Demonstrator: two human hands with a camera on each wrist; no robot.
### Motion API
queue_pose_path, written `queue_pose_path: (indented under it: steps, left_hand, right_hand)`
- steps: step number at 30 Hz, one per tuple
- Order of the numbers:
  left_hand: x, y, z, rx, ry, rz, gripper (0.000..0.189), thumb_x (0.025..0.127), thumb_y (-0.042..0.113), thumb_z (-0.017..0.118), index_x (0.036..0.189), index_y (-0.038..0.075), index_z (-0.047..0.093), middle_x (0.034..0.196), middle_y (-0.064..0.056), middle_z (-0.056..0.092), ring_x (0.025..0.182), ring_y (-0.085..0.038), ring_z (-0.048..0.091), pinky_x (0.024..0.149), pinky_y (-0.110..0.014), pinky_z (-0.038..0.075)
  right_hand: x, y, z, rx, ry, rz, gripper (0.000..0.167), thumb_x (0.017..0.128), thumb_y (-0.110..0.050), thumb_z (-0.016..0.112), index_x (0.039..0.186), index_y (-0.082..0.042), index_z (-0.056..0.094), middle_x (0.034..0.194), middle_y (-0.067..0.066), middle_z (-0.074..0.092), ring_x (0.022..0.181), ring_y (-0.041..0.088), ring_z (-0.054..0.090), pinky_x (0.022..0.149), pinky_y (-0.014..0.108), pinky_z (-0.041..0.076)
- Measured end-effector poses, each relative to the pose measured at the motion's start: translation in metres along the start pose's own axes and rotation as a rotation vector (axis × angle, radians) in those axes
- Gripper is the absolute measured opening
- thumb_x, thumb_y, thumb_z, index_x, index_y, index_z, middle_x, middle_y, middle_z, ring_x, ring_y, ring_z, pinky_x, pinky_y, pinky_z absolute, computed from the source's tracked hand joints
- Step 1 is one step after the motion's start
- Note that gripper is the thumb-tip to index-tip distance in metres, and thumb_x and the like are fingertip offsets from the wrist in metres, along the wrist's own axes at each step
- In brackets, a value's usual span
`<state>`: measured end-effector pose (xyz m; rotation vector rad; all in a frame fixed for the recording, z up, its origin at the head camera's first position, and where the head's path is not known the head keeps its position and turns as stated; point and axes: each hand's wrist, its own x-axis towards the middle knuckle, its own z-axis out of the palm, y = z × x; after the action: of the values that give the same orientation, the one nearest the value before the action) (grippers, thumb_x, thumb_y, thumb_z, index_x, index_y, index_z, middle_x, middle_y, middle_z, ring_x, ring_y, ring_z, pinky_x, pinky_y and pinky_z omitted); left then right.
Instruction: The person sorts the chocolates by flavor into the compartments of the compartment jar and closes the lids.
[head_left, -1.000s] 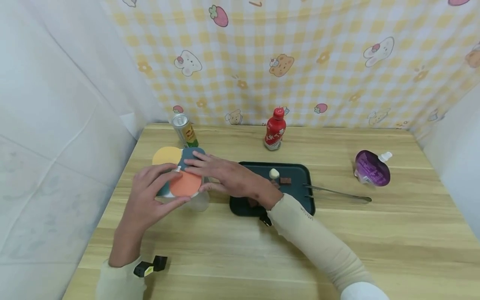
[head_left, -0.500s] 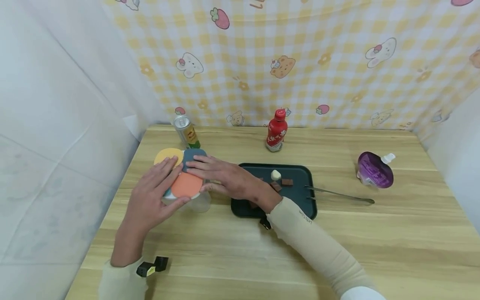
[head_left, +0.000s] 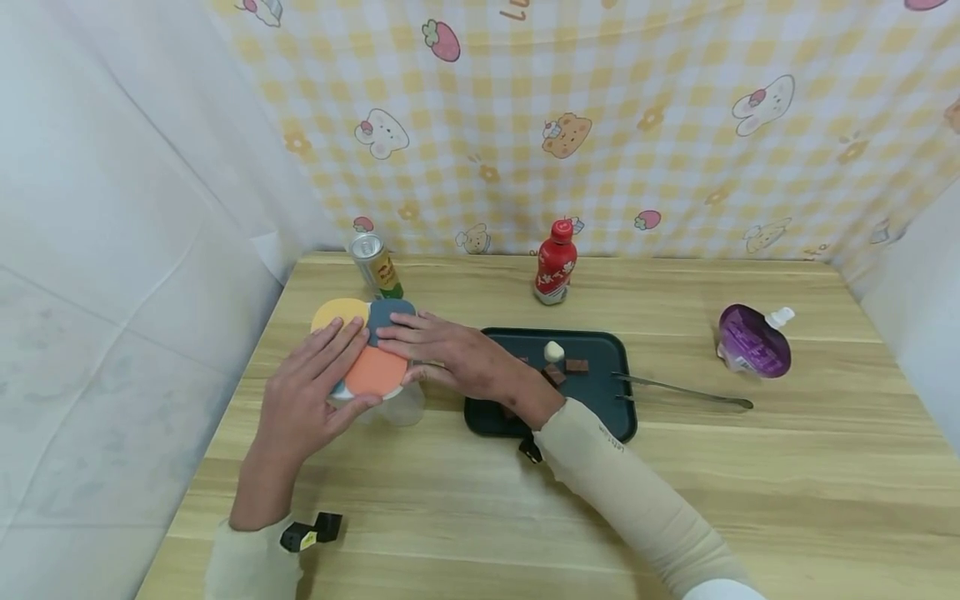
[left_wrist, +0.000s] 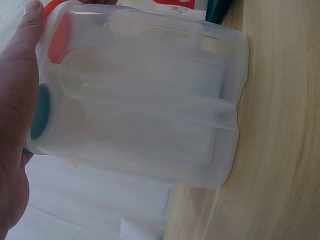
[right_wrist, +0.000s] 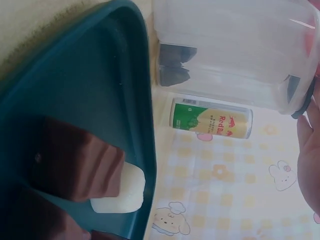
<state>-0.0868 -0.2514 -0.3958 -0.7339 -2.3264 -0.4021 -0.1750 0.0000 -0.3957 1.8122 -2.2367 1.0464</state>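
Note:
A clear plastic storage container (left_wrist: 145, 95) stands upright at the left of the table. Its top carries yellow, dark blue, orange and teal lids (head_left: 377, 372). Across the yellow and teal side lies my left hand (head_left: 307, 392), fingers extended, thumb at the near edge of the orange lid. My right hand (head_left: 468, 358) rests straight fingers on the blue lid, with the thumb along the right side of the top. Through the wall, the right wrist view shows dark pieces (right_wrist: 175, 65) at the container's bottom. Parts of the lids are hidden under the fingers.
Behind the container stands a drink can (head_left: 377, 267). A dark green tray (head_left: 600, 408) under my right forearm holds chocolate pieces (right_wrist: 75, 160) and a white marshmallow-like piece (right_wrist: 122, 190). Metal tongs (head_left: 690, 389) lean over its edge. Further off are a red bottle (head_left: 556, 265) and a purple pouch (head_left: 752, 340).
My left fingers have gone from a small white tab at the middle of the lids to lying flat over the top. My right hand stays on the blue lid.

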Motion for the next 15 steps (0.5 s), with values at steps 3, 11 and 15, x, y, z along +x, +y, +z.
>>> queue_pose_path:
  steps: [3, 11, 15]
  left_hand:
    - [0.0009, -0.0002, 0.0011, 0.004, 0.022, 0.012, 0.083, 0.099, 0.072, 0.044, 0.137, 0.001, 0.066, 0.141, -0.012, 0.062, 0.131, -0.039, 0.056, 0.117, -0.042, 0.036]
    - [0.0002, -0.0005, 0.0033, 0.009, 0.052, 0.012, 0.081, 0.100, 0.071, 0.044, 0.136, 0.003, 0.067, 0.140, -0.011, 0.063, 0.129, -0.038, 0.058, 0.117, -0.041, 0.037]
    - [0.0001, -0.0003, 0.0051, -0.009, 0.083, 0.000, 0.076, 0.101, 0.068, 0.043, 0.133, 0.004, 0.070, 0.137, -0.010, 0.065, 0.128, -0.037, 0.060, 0.116, -0.039, 0.038]
  right_hand:
    - [-0.0007, -0.0008, 0.0011, 0.000, 0.012, 0.006, 0.061, 0.098, -0.024, 0.070, 0.151, -0.004, 0.051, 0.156, 0.006, 0.048, 0.153, 0.014, 0.023, 0.123, 0.033, 0.018]
    - [-0.0008, -0.0031, 0.0015, 0.025, 0.024, 0.043, 0.057, 0.099, -0.022, 0.068, 0.151, -0.005, 0.052, 0.155, 0.005, 0.049, 0.152, 0.012, 0.024, 0.121, 0.029, 0.022]
    - [0.0006, -0.0057, 0.0004, 0.063, 0.037, 0.078, 0.050, 0.103, -0.020, 0.064, 0.150, -0.007, 0.054, 0.153, 0.004, 0.052, 0.152, 0.010, 0.025, 0.121, 0.029, 0.023]
